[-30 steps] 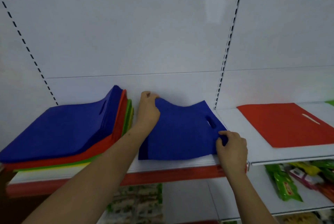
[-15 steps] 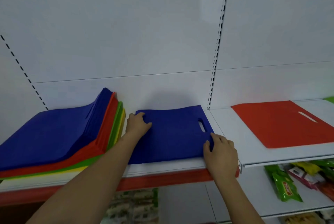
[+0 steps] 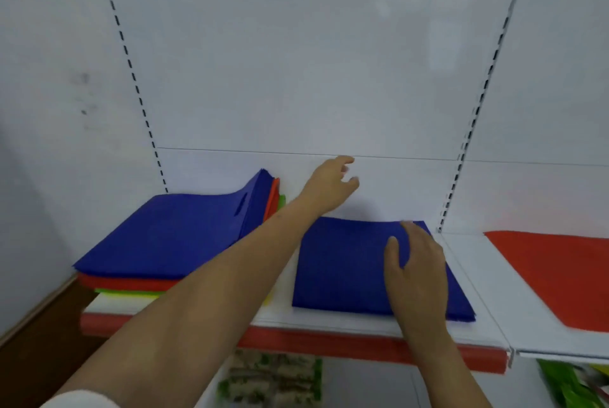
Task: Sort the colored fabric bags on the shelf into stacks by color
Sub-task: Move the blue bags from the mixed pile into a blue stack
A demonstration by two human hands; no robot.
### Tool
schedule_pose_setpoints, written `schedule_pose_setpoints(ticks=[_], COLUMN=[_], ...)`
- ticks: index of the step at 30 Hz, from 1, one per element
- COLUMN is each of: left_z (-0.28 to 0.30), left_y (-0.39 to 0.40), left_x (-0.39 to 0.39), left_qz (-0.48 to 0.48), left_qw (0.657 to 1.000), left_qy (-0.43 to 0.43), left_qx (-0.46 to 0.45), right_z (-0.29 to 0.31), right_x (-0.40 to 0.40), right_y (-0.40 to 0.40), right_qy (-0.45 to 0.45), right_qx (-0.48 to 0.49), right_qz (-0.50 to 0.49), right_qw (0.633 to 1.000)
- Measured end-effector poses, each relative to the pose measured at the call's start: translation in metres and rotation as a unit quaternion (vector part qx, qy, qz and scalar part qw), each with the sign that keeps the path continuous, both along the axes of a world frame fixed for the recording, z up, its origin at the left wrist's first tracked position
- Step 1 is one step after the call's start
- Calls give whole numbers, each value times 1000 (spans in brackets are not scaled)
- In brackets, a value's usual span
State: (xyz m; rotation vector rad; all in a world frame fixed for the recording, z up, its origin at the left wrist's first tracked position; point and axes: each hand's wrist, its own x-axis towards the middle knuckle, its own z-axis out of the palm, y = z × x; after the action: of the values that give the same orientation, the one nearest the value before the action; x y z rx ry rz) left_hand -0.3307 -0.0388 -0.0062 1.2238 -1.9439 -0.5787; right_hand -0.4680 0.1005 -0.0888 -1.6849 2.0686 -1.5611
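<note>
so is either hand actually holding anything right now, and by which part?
Nothing is held. The left hand is raised, open, off the blue bag; the right hand lies flat on the bag's right side, pressing, not gripping.

A plain deep blue bag (image 3: 362,262) lies flat. The mixed stack (image 3: 171,236) runs blue on top, then red, green, yellow. Another bag (image 3: 560,272) is red. The shelf (image 3: 329,325) is white, edged red.

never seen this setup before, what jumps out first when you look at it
The mixed pile of bags at the shelf's left end stands out, blue on top with red, green and yellow edges beneath. Mid-shelf, the right hand presses flat on a lone blue bag while the left hand hovers open above its far edge. A red bag lies on the next shelf section, right.
</note>
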Motion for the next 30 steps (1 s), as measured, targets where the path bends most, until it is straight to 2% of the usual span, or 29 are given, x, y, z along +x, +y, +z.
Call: schedule_pose_setpoints(ticks=[4,8,10,12,16,18,21,30], left_z=[39,33,18,-1,-50,-74,-89,-77], left_y=[2,-11,-19,-26,-30,-25,-18,-11], left_x=[64,161,213,261,337,358,360,344], left_qz=[-20,52,113,169,238,233,249,305], left_qw=[997,995,993,984,935,934,942,876], left_qy=[70,88,40,-46,-251,-247,-212,-374], left_qx=[12,-11,-7,5,77,113,79,-10], right_z=[25,33,33,31,18,8,-6,-4], right_x=[75,151,183,207,228,229,228,238], right_y=[-1,-5,-8,-13,-22,-23,-22,-22], right_qy=[18,85,127,170,242,228,256,295], right_qx=[-27,-50,-40,-25,32,68,23,1], right_qz=[80,144,148,131,77,62,15,-29], right_qw=[996,985,980,976,967,969,966,955])
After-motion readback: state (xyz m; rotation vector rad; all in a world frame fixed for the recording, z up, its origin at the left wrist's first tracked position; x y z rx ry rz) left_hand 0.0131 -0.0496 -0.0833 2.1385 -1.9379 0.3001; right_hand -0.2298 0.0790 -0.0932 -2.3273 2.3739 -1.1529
